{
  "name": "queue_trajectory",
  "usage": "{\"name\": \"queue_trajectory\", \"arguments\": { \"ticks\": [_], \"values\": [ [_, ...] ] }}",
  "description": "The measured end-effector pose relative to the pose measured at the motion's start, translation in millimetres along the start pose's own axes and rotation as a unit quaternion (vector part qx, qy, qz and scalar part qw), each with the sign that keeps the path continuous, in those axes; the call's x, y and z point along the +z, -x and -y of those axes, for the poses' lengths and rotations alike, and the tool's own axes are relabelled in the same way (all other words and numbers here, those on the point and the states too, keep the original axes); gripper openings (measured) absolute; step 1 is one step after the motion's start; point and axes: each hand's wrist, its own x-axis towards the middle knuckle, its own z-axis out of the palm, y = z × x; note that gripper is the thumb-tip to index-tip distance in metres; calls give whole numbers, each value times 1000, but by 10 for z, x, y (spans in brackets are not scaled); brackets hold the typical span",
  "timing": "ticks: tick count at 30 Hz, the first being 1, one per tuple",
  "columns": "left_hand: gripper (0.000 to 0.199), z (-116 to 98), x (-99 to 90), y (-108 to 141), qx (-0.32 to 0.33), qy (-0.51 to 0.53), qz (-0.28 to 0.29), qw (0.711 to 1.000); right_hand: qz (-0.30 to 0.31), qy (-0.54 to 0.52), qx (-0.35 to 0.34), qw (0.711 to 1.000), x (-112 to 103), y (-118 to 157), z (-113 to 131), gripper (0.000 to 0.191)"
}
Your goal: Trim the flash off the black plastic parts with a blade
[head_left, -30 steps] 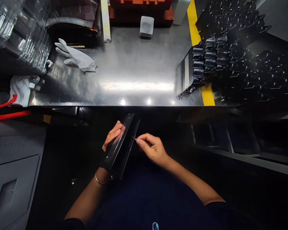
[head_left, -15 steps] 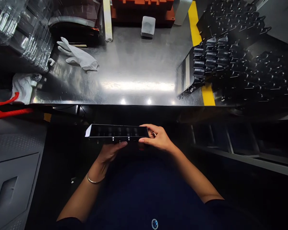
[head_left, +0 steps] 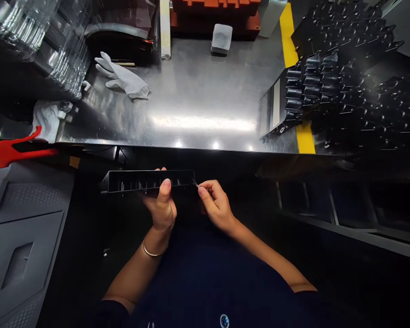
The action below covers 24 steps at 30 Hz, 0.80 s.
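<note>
Black strip (head_left: 146,181) gripped in left hand (head_left: 160,205), near steel bench edge (head_left: 177,147), right hand (head_left: 214,201) pinching pick (head_left: 195,183)

Stainless-steel workbench top (head_left: 198,102), viewed from above. White fabric gloves (head_left: 122,77), crumpled, left of centre; grey block (head_left: 222,39) near the far edge; black ribbed moulded parts (head_left: 294,93) in rows at the right edge, apparently resting on the top, though the dark view obscures their footing.

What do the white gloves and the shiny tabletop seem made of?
The gloves look like matte white fabric, perhaps cotton, given their soft creases. The tabletop looks like polished metal, probably stainless steel, from its bright glare and fine scratches.
</note>
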Motion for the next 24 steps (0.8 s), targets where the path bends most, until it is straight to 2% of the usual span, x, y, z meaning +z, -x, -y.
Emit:
{"name": "queue_trajectory", "arguments": {
  "ticks": [3, 6, 11, 15, 17, 20, 24],
  "values": [
    [57, 38, -34, 56, 80, -30, 17, 996, -4, -75, 8, 997, 88, 48, -27, 24],
    [67, 56, -61, 78, 124, -62, 48, 989, -30, -90, 22, 995, 140, 56, -102, 26],
    [58, 23, -37, 104, 71, -82, 27, 994, -53, -76, 26, 995, 165, 40, -372, 30],
    [40, -176, -45, 71, 13, -21, 6, 1000, -112, -52, 44, 991, 66, -35, -638, 38],
    [31, -297, -78, 14, 1, 4, 1, 1000, -126, -41, 47, 990, -25, -54, -669, 40],
    [32, -373, -122, -73, -16, -2, 31, 999, -73, -18, -15, 997, -139, -28, -503, 27],
    [44, -277, -129, -90, -57, -2, 50, 997, 9, 31, -200, 979, -206, -8, -146, 10]
  ]
}}
